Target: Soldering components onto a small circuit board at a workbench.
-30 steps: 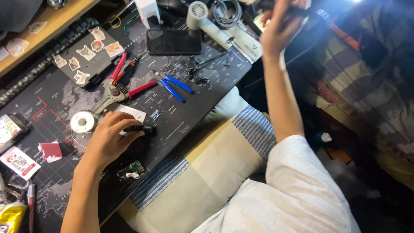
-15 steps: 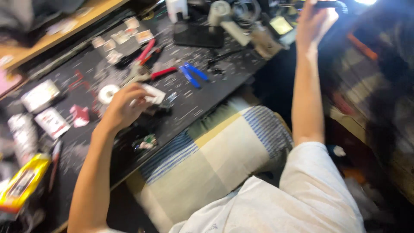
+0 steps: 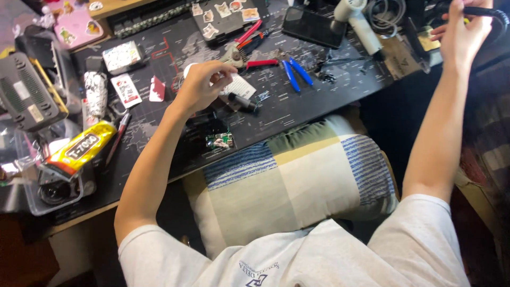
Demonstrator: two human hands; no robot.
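Observation:
My left hand (image 3: pixel 203 85) rests curled on the dark desk mat (image 3: pixel 297 106), its fingertips pinching the edge of a white card (image 3: pixel 240 86). A short black cylindrical tool (image 3: pixel 243 102) lies loose just right of that hand. Below it sits a small green circuit board (image 3: pixel 220 141). My right hand (image 3: pixel 463 33) is raised at the far right corner and is closed around a thick black cable (image 3: pixel 496 15).
Red-handled pliers (image 3: pixel 249 52), blue-handled cutters (image 3: pixel 295 72), a black phone (image 3: pixel 313 26) and a white cylindrical tool (image 3: pixel 357 22) lie farther back. A yellow glue tube (image 3: pixel 79 151) and a grey box (image 3: pixel 24 98) crowd the left. A checked cushion (image 3: pixel 297 178) lies in my lap.
My left hand has let go of the black tool, which now lies on the mat, and has taken the white card. My right hand stays up at the cable. The view has swung left.

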